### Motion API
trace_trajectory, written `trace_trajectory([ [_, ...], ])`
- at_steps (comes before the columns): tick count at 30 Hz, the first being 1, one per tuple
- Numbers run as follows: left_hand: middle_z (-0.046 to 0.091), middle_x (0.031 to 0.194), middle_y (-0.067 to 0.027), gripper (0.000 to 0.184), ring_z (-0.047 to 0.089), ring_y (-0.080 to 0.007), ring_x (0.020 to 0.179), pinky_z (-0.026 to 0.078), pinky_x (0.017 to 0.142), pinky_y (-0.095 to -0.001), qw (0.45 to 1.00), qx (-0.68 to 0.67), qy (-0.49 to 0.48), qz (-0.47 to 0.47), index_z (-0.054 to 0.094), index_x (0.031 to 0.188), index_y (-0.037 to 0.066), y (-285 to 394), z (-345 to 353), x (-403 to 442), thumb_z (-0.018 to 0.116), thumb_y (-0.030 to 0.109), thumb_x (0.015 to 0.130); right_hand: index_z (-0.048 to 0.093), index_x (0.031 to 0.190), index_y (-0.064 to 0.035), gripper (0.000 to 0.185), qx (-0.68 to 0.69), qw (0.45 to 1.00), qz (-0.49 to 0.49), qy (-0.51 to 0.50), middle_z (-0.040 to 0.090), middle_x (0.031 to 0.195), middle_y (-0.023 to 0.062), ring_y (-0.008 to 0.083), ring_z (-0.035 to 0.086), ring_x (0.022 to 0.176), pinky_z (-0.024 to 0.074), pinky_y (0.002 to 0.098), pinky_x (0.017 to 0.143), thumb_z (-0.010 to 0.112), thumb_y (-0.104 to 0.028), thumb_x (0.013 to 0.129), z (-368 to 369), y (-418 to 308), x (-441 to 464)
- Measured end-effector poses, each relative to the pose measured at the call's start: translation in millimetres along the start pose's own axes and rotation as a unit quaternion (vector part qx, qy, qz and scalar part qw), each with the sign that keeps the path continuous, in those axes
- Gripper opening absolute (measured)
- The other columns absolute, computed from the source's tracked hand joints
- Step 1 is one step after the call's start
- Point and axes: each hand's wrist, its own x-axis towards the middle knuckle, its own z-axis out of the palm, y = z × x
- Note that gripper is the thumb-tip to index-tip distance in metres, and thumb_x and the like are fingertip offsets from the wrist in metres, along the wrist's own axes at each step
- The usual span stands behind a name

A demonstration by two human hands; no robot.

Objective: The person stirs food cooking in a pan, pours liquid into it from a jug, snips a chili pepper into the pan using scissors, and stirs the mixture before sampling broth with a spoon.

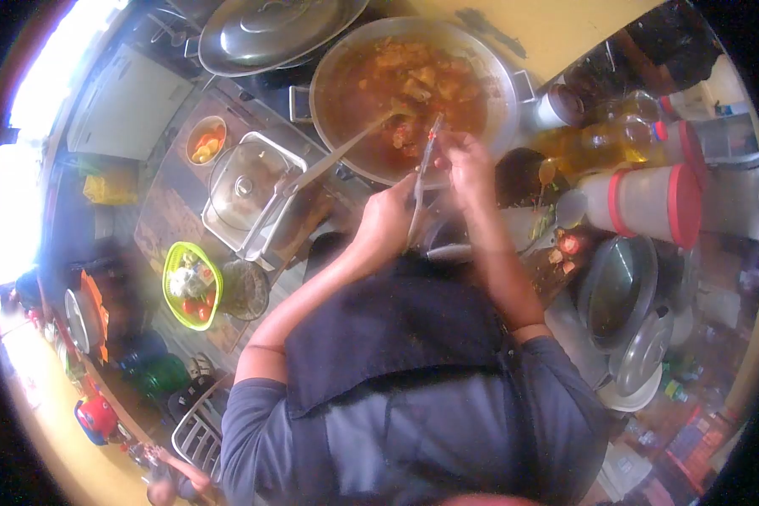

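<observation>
My left hand (385, 221) is closed around a long, thin, pale, shiny strip (425, 164) with a red spot near its upper end. Blur hides whether it is a blade or a plastic packet. My right hand (468, 162) has its fingers pinched together close beside the strip; what they hold is hidden. Both hands are over the near rim of a large metal pot (318, 110). Inside are reddish-orange sauce and chunks of food (426, 83). A long-handled ladle (341, 150) leans into the sauce from the left.
Left of the pot are a lidded white-rimmed tray (215, 218), a bowl of cut vegetables (207, 143) and a green basket (171, 291). Oil bottles (611, 145), a red-lidded container (649, 201) and a dark oval pan (620, 287) stand right. A large lid (270, 34) lies behind.
</observation>
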Motion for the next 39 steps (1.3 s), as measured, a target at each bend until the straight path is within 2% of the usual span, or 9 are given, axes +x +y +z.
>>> trace_trajectory([
  [5, 0.066, 0.083, -0.0180, 0.035, 0.066, -0.0269, 0.078, 0.050, 0.071, -0.0386, 0.995, -0.069, -0.050, -0.045, 0.060, 0.111, 0.007, 1.9, -8.1, 0.5, 0.059, 0.017, 0.077, 0.065, 0.089, -0.0019, 0.011, -0.087, 0.996, -0.034, -0.011, 0.066, 0.081, 0.0066, 0.0125, 0.060, 0.077, 0.0481, 0.0268, 0.063, 0.066, -0.011, 0.083, -9.1, -0.4, 3.8],
  [8, 0.066, 0.082, -0.0181, 0.030, 0.065, -0.0229, 0.075, 0.050, 0.069, -0.0381, 0.998, -0.026, 0.053, 0.016, 0.061, 0.105, 0.005, -0.1, -16.0, -3.7, 0.060, 0.014, 0.077, 0.066, 0.086, -0.0028, 0.014, -0.341, 0.919, -0.186, 0.073, 0.067, 0.082, 0.0080, 0.0154, 0.062, 0.077, 0.0487, 0.0288, 0.069, 0.069, -0.015, 0.081, -31.4, -13.2, -4.9],
  [12, 0.060, 0.071, -0.0239, 0.034, 0.059, -0.0435, 0.065, 0.047, 0.055, -0.0486, 0.957, 0.144, 0.211, 0.137, 0.040, 0.110, 0.006, -18.7, -23.2, -7.8, 0.058, 0.014, 0.082, 0.067, 0.086, -0.0043, 0.015, -0.383, 0.859, -0.295, 0.168, 0.068, 0.085, 0.0097, 0.0213, 0.063, 0.080, 0.0476, 0.0310, 0.076, 0.071, -0.017, 0.078, -86.5, -29.2, -24.2],
  [16, 0.062, 0.079, -0.0246, 0.034, 0.060, -0.0452, 0.073, 0.046, 0.064, -0.0535, 0.949, 0.284, 0.027, -0.132, 0.040, 0.104, 0.005, -50.6, -17.5, -10.7, 0.057, 0.023, 0.081, 0.066, 0.088, -0.0040, 0.016, -0.313, 0.890, -0.272, 0.191, 0.067, 0.086, 0.0099, 0.0202, 0.063, 0.080, 0.0477, 0.0312, 0.077, 0.070, -0.016, 0.080, -146.7, -13.1, -27.2],
  [25, 0.058, 0.100, -0.0214, 0.036, 0.060, -0.0416, 0.087, 0.048, 0.072, -0.0489, 0.950, 0.292, 0.107, -0.034, 0.044, 0.102, 0.007, -66.9, -14.4, -11.7, 0.062, 0.021, 0.074, 0.066, 0.091, -0.0037, 0.016, -0.411, 0.817, -0.197, 0.353, 0.068, 0.087, 0.0057, 0.0141, 0.061, 0.077, 0.0471, 0.0274, 0.076, 0.070, -0.015, 0.081, -198.2, -40.9, -65.1],
  [31, 0.060, 0.097, -0.0212, 0.044, 0.059, -0.0392, 0.091, 0.049, 0.074, -0.0445, 0.980, 0.096, -0.067, 0.160, 0.049, 0.106, 0.004, -21.0, 23.3, -3.1, 0.069, 0.018, 0.070, 0.067, 0.088, -0.0072, 0.015, -0.372, 0.851, -0.169, 0.332, 0.068, 0.087, 0.0086, 0.0206, 0.064, 0.083, 0.0487, 0.0321, 0.078, 0.072, -0.015, 0.076, -214.9, -23.7, -81.2],
  [35, 0.059, 0.093, -0.0197, 0.038, 0.060, -0.0372, 0.090, 0.050, 0.072, -0.0438, 0.934, 0.175, -0.103, 0.294, 0.050, 0.106, 0.001, -4.5, 94.6, 17.9, 0.062, 0.020, 0.077, 0.066, 0.091, -0.0056, 0.018, -0.499, 0.810, -0.141, 0.274, 0.065, 0.092, 0.0137, 0.0297, 0.062, 0.086, 0.0481, 0.0389, 0.076, 0.065, -0.020, 0.081, -189.5, 11.2, -75.7],
  [37, 0.059, 0.091, -0.0191, 0.035, 0.061, -0.0359, 0.088, 0.051, 0.072, -0.0432, 0.907, 0.190, -0.078, 0.366, 0.050, 0.106, 0.001, 0.3, 115.4, 20.4, 0.059, 0.020, 0.079, 0.067, 0.092, -0.0062, 0.019, -0.632, 0.696, -0.167, 0.296, 0.063, 0.097, 0.0147, 0.0323, 0.058, 0.089, 0.0462, 0.0418, 0.077, 0.060, -0.022, 0.083, -192.8, 30.8, -66.4],
  [39, 0.060, 0.091, -0.0180, 0.031, 0.062, -0.0322, 0.085, 0.052, 0.071, -0.0404, 0.921, 0.218, -0.213, 0.242, 0.054, 0.105, 0.002, -0.1, 124.8, 19.6, 0.056, 0.020, 0.080, 0.066, 0.096, -0.0078, 0.020, -0.669, 0.650, -0.171, 0.317, 0.062, 0.096, 0.0133, 0.0312, 0.057, 0.091, 0.0453, 0.0418, 0.080, 0.058, -0.021, 0.083, -183.8, 21.7, -72.1],
])
